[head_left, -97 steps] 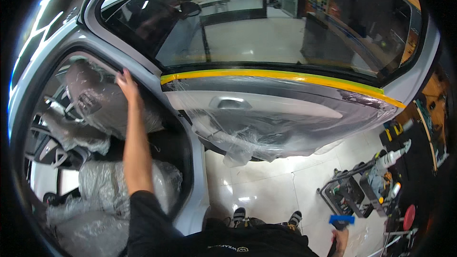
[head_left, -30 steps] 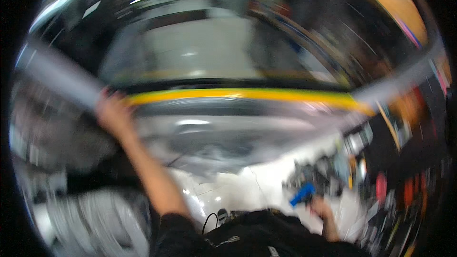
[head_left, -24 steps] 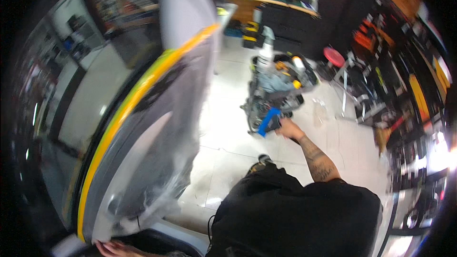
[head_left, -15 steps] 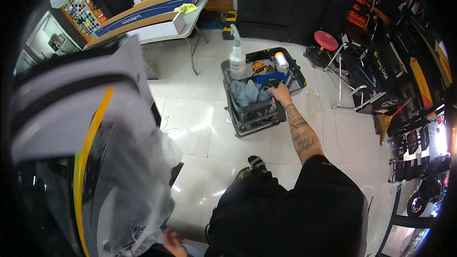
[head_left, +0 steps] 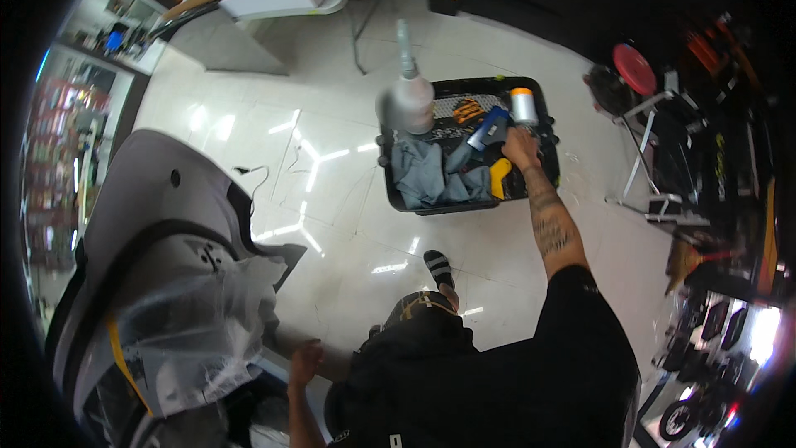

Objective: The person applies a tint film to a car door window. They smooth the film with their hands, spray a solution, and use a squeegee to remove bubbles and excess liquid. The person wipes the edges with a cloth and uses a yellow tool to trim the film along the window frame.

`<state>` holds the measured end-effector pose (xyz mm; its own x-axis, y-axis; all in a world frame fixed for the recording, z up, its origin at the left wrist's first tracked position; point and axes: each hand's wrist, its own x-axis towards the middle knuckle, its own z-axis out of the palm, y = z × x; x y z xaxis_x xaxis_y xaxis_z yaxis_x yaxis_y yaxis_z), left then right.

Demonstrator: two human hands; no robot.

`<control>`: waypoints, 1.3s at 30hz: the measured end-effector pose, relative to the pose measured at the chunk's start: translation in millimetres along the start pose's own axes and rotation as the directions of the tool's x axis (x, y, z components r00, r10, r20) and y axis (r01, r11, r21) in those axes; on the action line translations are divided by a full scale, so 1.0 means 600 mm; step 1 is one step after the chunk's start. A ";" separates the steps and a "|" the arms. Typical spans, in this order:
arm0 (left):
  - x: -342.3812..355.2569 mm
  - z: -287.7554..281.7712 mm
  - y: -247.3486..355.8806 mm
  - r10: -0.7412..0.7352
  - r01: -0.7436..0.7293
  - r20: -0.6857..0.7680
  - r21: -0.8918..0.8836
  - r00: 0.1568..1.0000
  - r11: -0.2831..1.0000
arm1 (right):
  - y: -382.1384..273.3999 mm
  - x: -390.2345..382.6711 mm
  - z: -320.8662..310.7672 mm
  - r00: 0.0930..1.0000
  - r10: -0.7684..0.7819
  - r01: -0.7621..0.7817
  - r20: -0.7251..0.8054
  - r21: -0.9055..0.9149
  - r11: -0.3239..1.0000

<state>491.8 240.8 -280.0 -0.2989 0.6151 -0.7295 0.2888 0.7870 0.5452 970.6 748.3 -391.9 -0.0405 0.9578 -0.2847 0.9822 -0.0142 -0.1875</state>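
Here, over glossy white tiles (head_left: pixel 348 224), the right hand (head_left: pixel 521 148) grips a blue tool (head_left: pixel 489 127) above the black cart (head_left: pixel 464 203); left hand (head_left: pixel 305 362) open.

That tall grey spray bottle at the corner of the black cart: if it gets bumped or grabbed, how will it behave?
The spray bottle is tall with a narrow neck and stands at the cart's edge, so it probably tips easily. Its rounded body would likely roll once down. The right hand works close by among the tools.

One black cart (head_left: pixel 467 203), one spray bottle (head_left: pixel 407 99), one blue tool (head_left: pixel 489 127), two hands.
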 end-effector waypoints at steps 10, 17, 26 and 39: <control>-0.058 0.044 -0.063 -0.043 0.025 -0.149 -0.122 0.988 0.992 | -0.202 -0.097 0.000 0.877 -0.404 0.448 -0.259 0.140 0.883; -0.012 0.027 0.043 0.205 -0.220 -0.176 -0.074 0.963 0.973 | -0.206 -0.146 -0.296 0.749 -0.340 0.457 -0.569 0.073 0.886; 0.008 0.076 0.239 0.726 -0.782 -0.297 -0.304 0.620 0.544 | -0.331 -0.365 -0.296 0.664 -0.730 0.578 -0.162 0.730 0.364; -0.339 -0.011 -0.220 0.206 -0.526 -0.495 -0.840 0.844 0.137 | -0.860 -0.860 -0.019 -0.365 -0.836 0.142 0.409 0.912 0.384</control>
<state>508.4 12.4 -201.0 -0.6428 0.7053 -0.2990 -0.5667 -0.1752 0.8051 487.1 264.5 -137.5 -0.8819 -0.4548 -0.1241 0.2042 -0.1311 -0.9701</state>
